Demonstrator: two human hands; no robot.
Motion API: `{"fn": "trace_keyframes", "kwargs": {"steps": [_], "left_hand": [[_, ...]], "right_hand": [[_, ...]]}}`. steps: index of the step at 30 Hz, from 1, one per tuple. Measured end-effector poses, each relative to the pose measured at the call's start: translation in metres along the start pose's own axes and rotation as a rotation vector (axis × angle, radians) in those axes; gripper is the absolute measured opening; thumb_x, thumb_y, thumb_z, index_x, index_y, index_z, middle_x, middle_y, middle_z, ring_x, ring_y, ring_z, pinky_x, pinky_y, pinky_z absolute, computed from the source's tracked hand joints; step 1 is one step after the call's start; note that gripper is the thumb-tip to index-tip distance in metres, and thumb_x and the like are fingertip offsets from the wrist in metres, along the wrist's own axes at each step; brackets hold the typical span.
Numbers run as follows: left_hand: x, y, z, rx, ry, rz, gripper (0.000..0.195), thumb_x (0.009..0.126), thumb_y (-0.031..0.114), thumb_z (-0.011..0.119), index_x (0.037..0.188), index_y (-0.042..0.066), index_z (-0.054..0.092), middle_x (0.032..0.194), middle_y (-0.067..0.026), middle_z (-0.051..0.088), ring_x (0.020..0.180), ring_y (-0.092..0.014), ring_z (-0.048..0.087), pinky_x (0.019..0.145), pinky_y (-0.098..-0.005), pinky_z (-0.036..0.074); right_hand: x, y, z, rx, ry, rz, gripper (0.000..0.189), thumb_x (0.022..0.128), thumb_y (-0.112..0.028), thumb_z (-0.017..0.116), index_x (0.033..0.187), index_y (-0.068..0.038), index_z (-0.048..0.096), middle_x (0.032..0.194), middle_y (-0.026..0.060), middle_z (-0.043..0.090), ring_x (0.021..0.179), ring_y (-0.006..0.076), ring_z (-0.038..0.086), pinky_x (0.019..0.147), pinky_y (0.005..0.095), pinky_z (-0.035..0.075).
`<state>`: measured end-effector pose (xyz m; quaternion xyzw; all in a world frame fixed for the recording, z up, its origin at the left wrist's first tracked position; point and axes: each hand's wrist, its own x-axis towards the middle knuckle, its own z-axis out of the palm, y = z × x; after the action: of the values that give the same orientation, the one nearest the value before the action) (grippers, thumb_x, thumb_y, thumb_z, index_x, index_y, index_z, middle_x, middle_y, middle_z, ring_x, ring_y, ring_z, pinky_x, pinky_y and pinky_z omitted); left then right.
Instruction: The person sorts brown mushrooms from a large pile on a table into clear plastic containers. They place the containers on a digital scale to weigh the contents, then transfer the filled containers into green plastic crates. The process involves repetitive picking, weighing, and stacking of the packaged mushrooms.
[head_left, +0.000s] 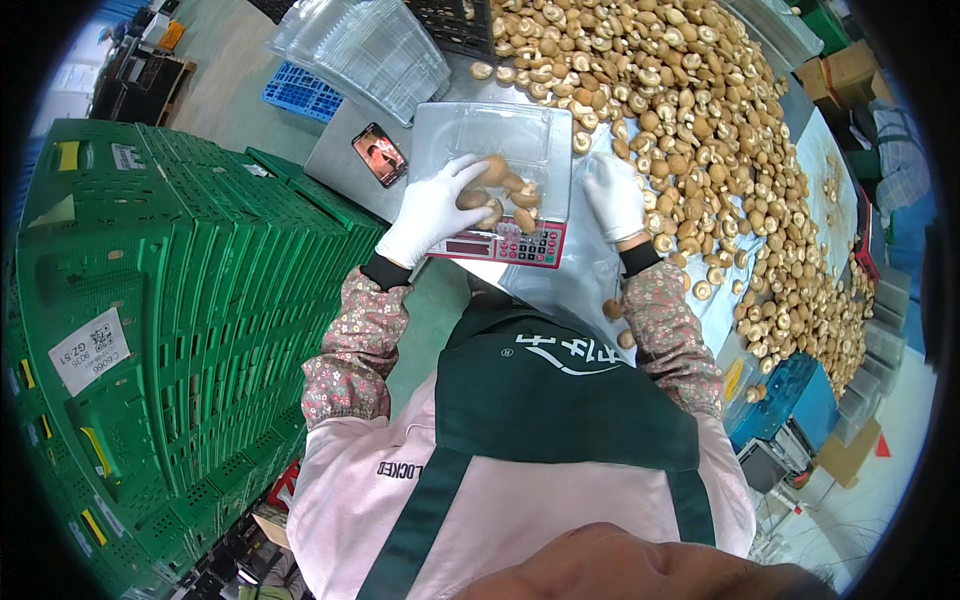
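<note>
A clear plastic container lies open on a red and white digital scale, with several brown mushrooms inside. My left hand, in a white glove, reaches over the container's left side, its fingers spread around the mushrooms; whether it grips one I cannot tell. At the right of the scale is my gloved right hand, beside the edge of a large mushroom heap. Its fingers are partly hidden, and whether they hold anything is unclear.
A phone lies left of the scale. Stacked clear containers stand behind it, near a black crate. Tall stacks of green plastic crates rise at the left. A blue box stands at the lower right. Two loose mushrooms lie near my right sleeve.
</note>
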<state>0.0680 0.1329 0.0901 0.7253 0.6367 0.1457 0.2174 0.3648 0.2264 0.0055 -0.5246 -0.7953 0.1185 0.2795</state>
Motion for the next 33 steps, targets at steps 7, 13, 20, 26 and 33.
{"fn": "trace_keyframes", "kwargs": {"steps": [7,13,20,26,33], "left_hand": [[0.000,-0.037,0.033,-0.021,0.438,0.201,0.057,0.076,0.022,0.081,0.130,0.014,0.065,0.124,-0.0084,0.067,0.114,-0.029,0.062,0.099,-0.0411,0.048],[0.022,-0.025,0.063,0.018,0.439,0.217,0.040,0.080,0.021,0.076,0.118,0.015,0.067,0.123,-0.0035,0.064,0.126,-0.028,0.053,0.114,-0.0499,0.030],[0.025,-0.014,0.086,-0.111,0.219,0.387,0.032,0.085,0.021,0.073,0.117,0.015,0.066,0.126,-0.0037,0.063,0.128,-0.027,0.053,0.114,-0.0489,0.031],[0.022,0.011,0.062,-0.117,0.477,0.311,0.048,0.087,0.017,0.071,0.134,0.011,0.059,0.134,-0.0108,0.059,0.129,-0.031,0.051,0.111,-0.0469,0.035],[-0.026,-0.043,0.075,-0.104,0.776,-0.134,0.052,0.086,0.008,0.069,0.137,0.006,0.055,0.130,-0.0150,0.057,0.117,-0.032,0.056,0.101,-0.0401,0.044]], "right_hand": [[-0.088,0.082,0.027,-0.598,-0.121,0.217,0.065,0.084,-0.047,0.070,0.142,-0.022,0.055,0.148,0.0137,0.046,0.126,0.0352,0.052,0.097,0.0599,0.042],[-0.116,0.110,0.016,-0.576,-0.121,0.165,0.046,0.086,-0.039,0.070,0.127,-0.019,0.065,0.136,0.0178,0.055,0.112,0.0352,0.058,0.085,0.0495,0.050],[-0.101,0.091,0.018,-0.590,-0.096,0.241,0.050,0.089,-0.048,0.067,0.130,-0.019,0.064,0.138,0.0163,0.054,0.115,0.0360,0.057,0.089,0.0481,0.050],[-0.099,0.107,0.026,-0.541,-0.153,0.358,0.052,0.089,-0.051,0.067,0.129,-0.017,0.065,0.134,0.0181,0.056,0.113,0.0364,0.056,0.092,0.0484,0.050],[-0.091,0.097,0.028,-0.557,-0.130,0.346,0.050,0.088,-0.042,0.070,0.131,-0.019,0.062,0.134,0.0173,0.055,0.113,0.0365,0.056,0.092,0.0490,0.050]]}}
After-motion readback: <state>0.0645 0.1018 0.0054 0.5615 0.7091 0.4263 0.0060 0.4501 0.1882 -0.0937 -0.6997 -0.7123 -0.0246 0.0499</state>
